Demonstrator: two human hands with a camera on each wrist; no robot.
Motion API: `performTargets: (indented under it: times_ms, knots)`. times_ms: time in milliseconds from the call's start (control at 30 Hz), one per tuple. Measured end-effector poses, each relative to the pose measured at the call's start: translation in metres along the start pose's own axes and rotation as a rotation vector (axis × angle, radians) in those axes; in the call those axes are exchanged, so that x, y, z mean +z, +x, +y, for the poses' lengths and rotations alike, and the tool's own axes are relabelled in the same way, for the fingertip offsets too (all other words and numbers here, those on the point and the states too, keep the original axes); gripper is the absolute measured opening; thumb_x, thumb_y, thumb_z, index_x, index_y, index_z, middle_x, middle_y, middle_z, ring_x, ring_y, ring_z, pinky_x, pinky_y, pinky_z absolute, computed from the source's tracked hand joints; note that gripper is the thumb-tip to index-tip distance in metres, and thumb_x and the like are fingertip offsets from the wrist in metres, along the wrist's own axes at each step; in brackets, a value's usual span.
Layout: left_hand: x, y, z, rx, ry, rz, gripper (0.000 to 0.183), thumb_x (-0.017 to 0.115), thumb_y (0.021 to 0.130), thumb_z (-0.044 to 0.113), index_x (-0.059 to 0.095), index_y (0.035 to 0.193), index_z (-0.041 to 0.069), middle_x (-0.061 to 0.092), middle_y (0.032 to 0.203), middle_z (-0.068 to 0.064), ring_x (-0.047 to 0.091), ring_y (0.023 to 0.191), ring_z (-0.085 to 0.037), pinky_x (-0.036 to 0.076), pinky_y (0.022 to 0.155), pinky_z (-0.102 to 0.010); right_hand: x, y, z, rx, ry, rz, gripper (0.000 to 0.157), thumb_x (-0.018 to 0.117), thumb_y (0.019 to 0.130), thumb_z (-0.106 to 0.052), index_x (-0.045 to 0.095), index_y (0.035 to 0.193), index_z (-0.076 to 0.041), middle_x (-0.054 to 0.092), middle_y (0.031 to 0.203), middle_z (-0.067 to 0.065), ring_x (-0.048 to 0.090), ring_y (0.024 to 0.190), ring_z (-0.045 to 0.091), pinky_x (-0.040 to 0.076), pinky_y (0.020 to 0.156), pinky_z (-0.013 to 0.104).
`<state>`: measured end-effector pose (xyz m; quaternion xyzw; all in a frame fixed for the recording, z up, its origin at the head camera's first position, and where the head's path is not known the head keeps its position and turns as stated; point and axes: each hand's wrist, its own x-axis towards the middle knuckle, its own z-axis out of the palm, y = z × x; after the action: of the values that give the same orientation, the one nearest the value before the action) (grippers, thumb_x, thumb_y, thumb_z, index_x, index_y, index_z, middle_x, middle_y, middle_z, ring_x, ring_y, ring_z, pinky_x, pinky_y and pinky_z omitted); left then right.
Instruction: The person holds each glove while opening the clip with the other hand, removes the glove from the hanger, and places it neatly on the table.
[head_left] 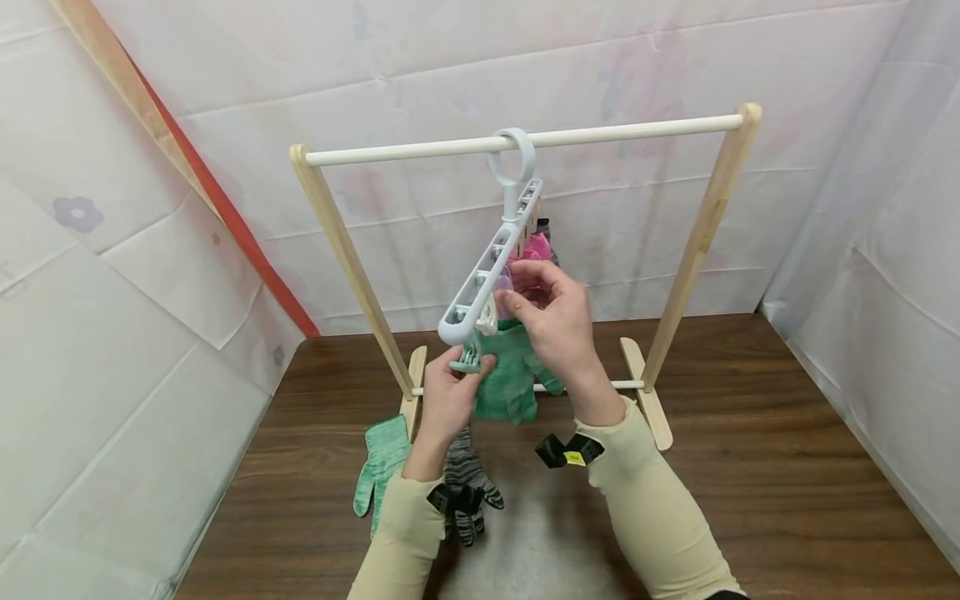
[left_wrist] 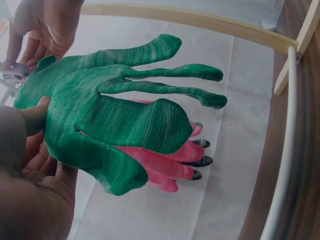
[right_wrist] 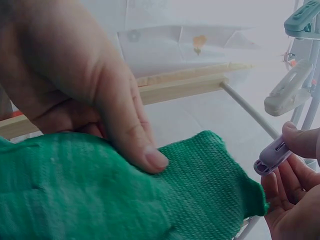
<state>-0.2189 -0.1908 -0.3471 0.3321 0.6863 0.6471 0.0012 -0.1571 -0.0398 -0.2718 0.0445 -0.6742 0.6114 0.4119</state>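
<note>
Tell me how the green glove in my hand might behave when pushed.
The green glove should be floppy, as its fingers fold and twist. It's probably light, being thin knit fabric. It seems unlikely to slip much, given its textured surface.

Soft, even brightness across the head view, and there's pale glare on the tabletop at bottom centre! Left wrist now: dimmer, greyer, lower-left corner in shadow, the green glove's knit crisp, the white bar bowing near the right edge. Right wrist: upper right washed out, upper left murky.
</note>
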Motion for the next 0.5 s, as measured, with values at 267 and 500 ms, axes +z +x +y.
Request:
performTargets:
  times_ms: [267, 500]
  knots:
    - [-0.0038, -0.0063, 0.0001, 0.003, -0.069, -0.041, 0.012, 0.069, 0.094, 0.006, 0.065, 0.089, -0.005, 0.053, 0.067, 0.0, 0.045, 0.057, -0.011, 0.038, 0.053, -0.023, -0.0022, -0.0001, 0.0009, 0.013, -0.001, 0.0, 0.033, 0.077, 0.083, 0.004, 0.066, 0.114, 0.007, 0.067, 0.104, 0.016, 0.063, 0.086, 0.02, 0.053, 0.072, 0.024]
    - [-0.0082, -0.0098, -0.0054, -0.07, -0.041, -0.044, 0.009, 0.07, 0.093, 0.006, 0.07, 0.097, -0.003, 0.06, 0.071, -0.001, 0.046, 0.058, -0.01, 0.038, 0.053, -0.024, -0.0036, -0.001, 0.0021, 0.018, 0.0, -0.007, 0.035, 0.077, 0.082, 0.006, 0.067, 0.115, 0.007, 0.068, 0.099, 0.018, 0.064, 0.085, 0.021, 0.054, 0.072, 0.025]
